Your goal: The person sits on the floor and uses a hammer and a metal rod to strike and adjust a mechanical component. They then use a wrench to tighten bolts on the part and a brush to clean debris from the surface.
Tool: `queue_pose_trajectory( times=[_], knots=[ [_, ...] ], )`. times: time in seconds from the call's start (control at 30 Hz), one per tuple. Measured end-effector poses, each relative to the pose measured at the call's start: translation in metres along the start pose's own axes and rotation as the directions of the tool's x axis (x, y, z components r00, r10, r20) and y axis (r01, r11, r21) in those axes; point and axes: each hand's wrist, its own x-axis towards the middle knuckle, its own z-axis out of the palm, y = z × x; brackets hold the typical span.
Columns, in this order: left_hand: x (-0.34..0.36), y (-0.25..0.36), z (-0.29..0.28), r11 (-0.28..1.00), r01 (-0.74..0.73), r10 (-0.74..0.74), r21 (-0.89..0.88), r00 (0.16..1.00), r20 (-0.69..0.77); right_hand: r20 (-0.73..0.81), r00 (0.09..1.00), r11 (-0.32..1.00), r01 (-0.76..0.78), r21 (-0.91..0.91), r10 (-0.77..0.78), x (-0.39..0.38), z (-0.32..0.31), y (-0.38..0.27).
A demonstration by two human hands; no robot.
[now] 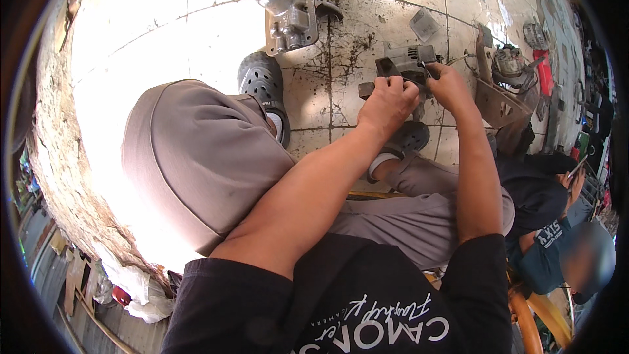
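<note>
A grey metal motor-like part (416, 56) with slots in its casing lies on the tiled floor ahead of me. My left hand (391, 103) is closed at its near side, fingers curled down, and whatever they grip is hidden. A dark squared block (366, 90) shows just left of those fingers; I cannot tell if the hand holds it. My right hand (447, 86) is at the part's right end, fingers pinched together. A thin shiny piece (428, 71) shows at its fingertips, too small to name.
A metal foot pump-like assembly (288, 19) with a long rod stands ahead of my left shoe (261, 82). A clear plastic piece (424, 24) lies beyond the motor part. Rusty metal parts (501, 98) crowd the right. Another person (557, 249) sits at the lower right.
</note>
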Motion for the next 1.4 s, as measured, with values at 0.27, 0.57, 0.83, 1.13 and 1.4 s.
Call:
queue_pose_trajectory(
  times=[0.27, 0.57, 0.83, 1.13, 1.4],
  knots=[
    [0.002, 0.001, -0.003, 1.000, 0.023, -0.023, -0.002, 1.000, 0.000, 0.098, 0.975, 0.884, -0.221, 0.413, 0.198, 0.001, 0.003, -0.006],
    [-0.001, -0.002, -0.001, 0.991, 0.061, -0.060, -0.119, 0.998, 0.016, 0.316, 0.914, 0.687, -0.400, 0.607, 0.253, 0.013, -0.008, -0.021],
    [-0.003, 0.007, 0.003, 0.985, 0.126, -0.128, -0.121, 0.992, -0.004, 0.077, 0.997, 0.984, -0.021, 0.178, 0.008, 0.008, 0.004, -0.019],
    [-0.009, 0.011, 0.004, 0.995, 0.083, -0.085, -0.047, 0.995, -0.054, -0.160, 0.982, 0.891, -0.013, 0.453, 0.096, -0.023, -0.028, -0.037],
    [-0.005, 0.008, -0.004, 0.997, 0.044, -0.044, -0.062, 0.999, 0.009, -0.488, 0.868, 0.829, 0.201, 0.521, 0.097, -0.063, -0.079, -0.065]
  ],
)
